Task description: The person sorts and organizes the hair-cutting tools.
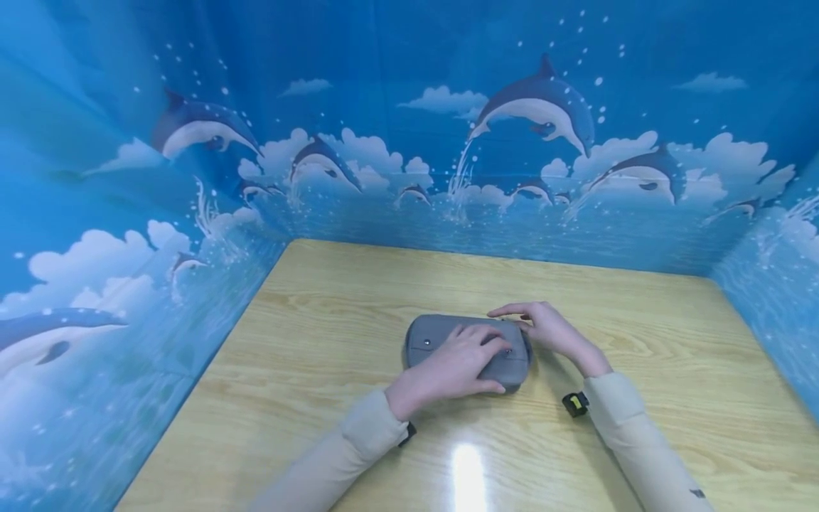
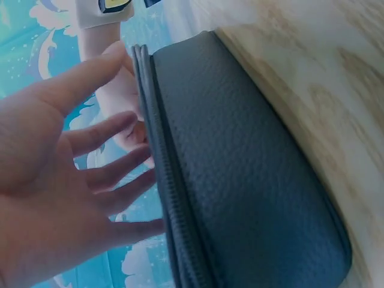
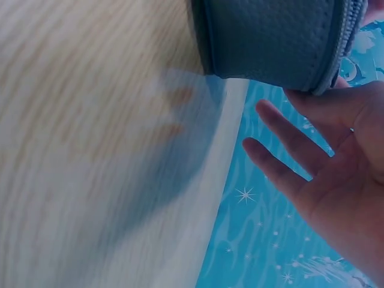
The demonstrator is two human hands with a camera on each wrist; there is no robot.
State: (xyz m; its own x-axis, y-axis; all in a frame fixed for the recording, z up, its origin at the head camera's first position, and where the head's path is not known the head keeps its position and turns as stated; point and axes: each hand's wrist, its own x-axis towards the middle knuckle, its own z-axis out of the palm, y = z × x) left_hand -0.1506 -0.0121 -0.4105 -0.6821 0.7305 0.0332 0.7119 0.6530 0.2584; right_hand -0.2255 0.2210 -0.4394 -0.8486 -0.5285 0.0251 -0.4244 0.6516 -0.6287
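A grey zippered pouch (image 1: 470, 355) with a pebbled, leather-like surface and small metal studs lies on the wooden table. Its zipper (image 2: 165, 174) runs along the upper edge. Across the top of the pouch rests my left hand (image 1: 457, 364), fingers spread and loosely bent, thumb near the front edge. My right hand (image 1: 549, 328) is at the pouch's far right corner. In the right wrist view its thumb side meets the zipper end, while two fingers (image 3: 294, 141) extend freely below. I cannot tell whether it pinches a zipper pull, as the contact is hidden.
The light wood-grain table (image 1: 320, 306) surrounds the pouch on all sides. A blue curtain (image 1: 384, 107) printed with dolphins and clouds stands along the table's back and sides. A black and yellow wrist device (image 1: 576, 404) sits at the right sleeve.
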